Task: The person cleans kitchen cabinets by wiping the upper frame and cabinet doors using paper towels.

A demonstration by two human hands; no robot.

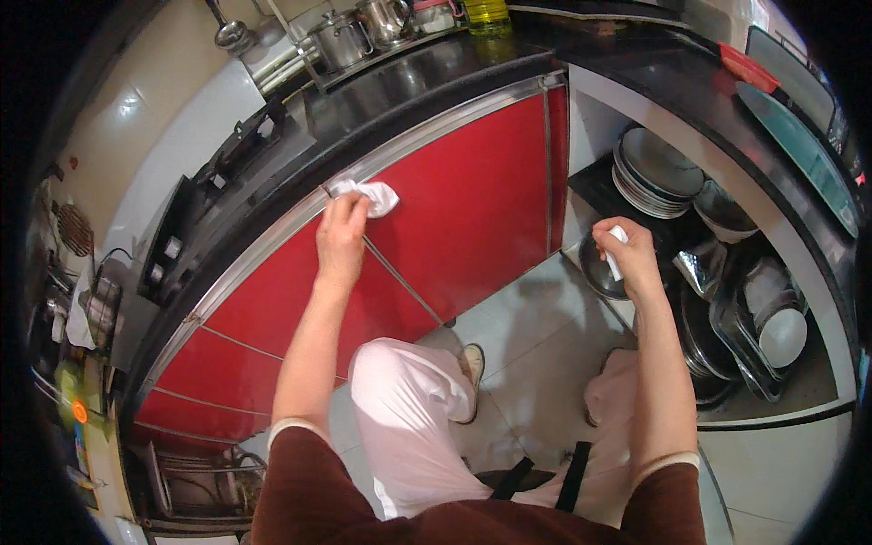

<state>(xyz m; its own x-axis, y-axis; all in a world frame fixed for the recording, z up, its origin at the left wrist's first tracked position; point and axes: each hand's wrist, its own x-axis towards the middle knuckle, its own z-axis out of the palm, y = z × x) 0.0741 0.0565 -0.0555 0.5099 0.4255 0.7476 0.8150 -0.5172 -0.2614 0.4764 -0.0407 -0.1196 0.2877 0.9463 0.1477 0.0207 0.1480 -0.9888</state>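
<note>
A crumpled white cloth (pixel 379 197) is in the fingers of my left hand (pixel 343 228). The cloth lies at the top of a glossy red cabinet door (pixel 470 184), just below its metal edge strip (pixel 422 144). My right hand (pixel 628 252) is closed around a small white piece (pixel 617 253), perhaps folded cloth or paper; most of it is hidden by the fingers. This hand is in front of the open corner shelf, above a dark round pan or lid (pixel 603 269).
Stacked plates (pixel 657 174), bowls (pixel 725 208) and trays (pixel 742 334) fill the corner shelf. A black countertop (pixel 436 71) curves above the doors, with a gas stove (pixel 231 153) at left and steel pots (pixel 338 42) behind. Grey floor tiles (pixel 524 354) lie below.
</note>
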